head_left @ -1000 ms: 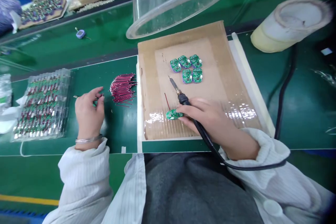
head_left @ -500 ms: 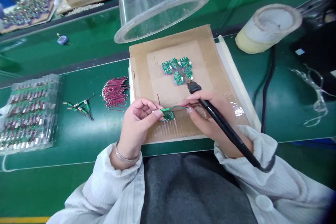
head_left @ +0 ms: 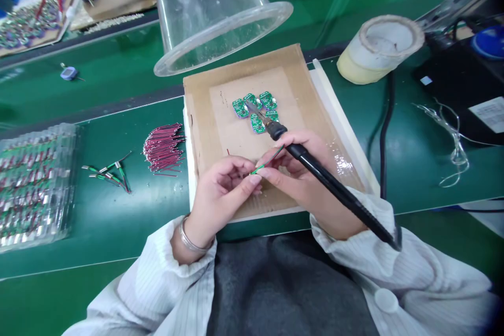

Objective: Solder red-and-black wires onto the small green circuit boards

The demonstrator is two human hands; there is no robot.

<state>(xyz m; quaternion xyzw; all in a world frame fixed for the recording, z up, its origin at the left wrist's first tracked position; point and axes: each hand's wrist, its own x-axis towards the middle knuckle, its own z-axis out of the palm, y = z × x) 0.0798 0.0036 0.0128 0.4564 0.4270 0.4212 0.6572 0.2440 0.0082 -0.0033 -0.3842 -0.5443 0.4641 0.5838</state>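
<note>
The left hand and the right hand are close together above the cardboard, and both pinch the thin green and dark wires between the fingertips. The right hand holds also the soldering iron, and its tip is over the green circuit boards (whether it touches them, I cannot tell).

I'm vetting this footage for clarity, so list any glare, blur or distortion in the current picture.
Head view: white glare on the brown cardboard sheet at its right; reflections on the clear plastic funnel; soft detail on the green circuit boards; dark upper-right corner.
</note>
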